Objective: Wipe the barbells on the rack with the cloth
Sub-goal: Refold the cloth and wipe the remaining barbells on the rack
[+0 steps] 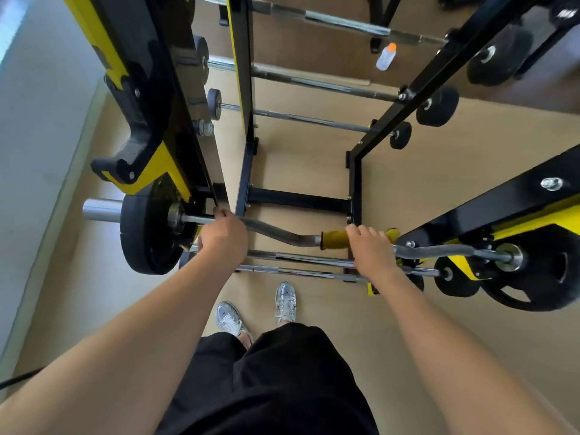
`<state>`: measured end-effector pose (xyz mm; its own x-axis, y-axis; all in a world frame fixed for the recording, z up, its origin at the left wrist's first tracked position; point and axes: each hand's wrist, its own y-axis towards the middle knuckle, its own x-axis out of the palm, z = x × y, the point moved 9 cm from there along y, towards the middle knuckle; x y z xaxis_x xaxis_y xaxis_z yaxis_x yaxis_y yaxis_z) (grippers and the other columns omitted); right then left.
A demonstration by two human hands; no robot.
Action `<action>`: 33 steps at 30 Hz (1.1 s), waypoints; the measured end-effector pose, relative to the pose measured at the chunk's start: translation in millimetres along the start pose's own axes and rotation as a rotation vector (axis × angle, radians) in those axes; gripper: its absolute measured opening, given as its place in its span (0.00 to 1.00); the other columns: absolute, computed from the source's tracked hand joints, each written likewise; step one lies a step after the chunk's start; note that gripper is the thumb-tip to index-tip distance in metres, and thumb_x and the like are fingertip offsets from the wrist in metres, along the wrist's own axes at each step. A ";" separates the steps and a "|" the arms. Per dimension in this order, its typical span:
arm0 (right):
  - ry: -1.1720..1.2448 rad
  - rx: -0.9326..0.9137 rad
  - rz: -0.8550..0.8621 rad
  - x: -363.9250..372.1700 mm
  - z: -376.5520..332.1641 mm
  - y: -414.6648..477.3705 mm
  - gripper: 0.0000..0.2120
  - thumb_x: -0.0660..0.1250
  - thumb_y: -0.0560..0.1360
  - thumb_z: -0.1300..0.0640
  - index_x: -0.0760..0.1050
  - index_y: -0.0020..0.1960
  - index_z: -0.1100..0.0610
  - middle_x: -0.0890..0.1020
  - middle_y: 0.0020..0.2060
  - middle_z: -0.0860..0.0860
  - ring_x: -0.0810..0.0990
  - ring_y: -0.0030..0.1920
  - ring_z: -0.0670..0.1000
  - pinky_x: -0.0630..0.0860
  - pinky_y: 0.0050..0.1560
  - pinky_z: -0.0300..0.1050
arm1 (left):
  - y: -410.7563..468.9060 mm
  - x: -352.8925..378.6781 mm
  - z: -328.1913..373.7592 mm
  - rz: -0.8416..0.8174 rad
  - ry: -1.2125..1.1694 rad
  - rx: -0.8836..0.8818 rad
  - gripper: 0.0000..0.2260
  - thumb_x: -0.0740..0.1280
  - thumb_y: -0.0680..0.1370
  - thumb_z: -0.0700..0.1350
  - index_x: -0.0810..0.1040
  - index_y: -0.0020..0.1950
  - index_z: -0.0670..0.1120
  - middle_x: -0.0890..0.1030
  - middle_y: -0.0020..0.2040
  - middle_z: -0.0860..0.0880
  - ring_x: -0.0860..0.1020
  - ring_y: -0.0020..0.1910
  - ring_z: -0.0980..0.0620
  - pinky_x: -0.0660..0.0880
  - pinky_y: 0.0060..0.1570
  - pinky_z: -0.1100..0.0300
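A tan gym floor (408,334) lies under a black and yellow rack (489,208). The yellow cloth (334,240) is wrapped round the bent barbell (276,232) on the rack's nearest level, right of its middle. The right hand (372,249) curls its fingers over cloth and bar. The left hand (222,235) grips the bare bar, fingers curled round it, just beside a black weight plate (141,237). Other barbells (314,83) rest beyond.

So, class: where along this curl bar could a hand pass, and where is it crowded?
Free: the stretch of wavy steel curl bar between left hand and the yellow cloth in the right hand; tan floor beside grey shoes. Crowded: both ends by black weight plates.
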<state>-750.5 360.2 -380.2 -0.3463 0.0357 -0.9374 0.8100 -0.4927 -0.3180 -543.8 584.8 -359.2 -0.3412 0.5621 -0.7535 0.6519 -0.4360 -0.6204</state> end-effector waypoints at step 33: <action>-0.116 -0.408 -0.213 59.0 150.7 -14.7 0.11 0.64 0.84 0.50 0.70 0.61 0.56 0.83 0.46 0.53 0.84 0.45 0.57 0.76 0.43 0.52 | -26.9 -50.0 293.1 -0.005 -0.149 0.423 0.20 0.64 0.81 0.38 0.71 0.74 0.46 0.79 0.61 0.46 0.76 0.53 0.48 0.70 0.50 0.57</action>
<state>-854.2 238.5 -409.5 -0.5566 -0.0098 -0.8307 0.8270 -0.1026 -0.5528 -742.8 362.4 -368.6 -0.4577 0.4713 -0.7539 0.3257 -0.7001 -0.6354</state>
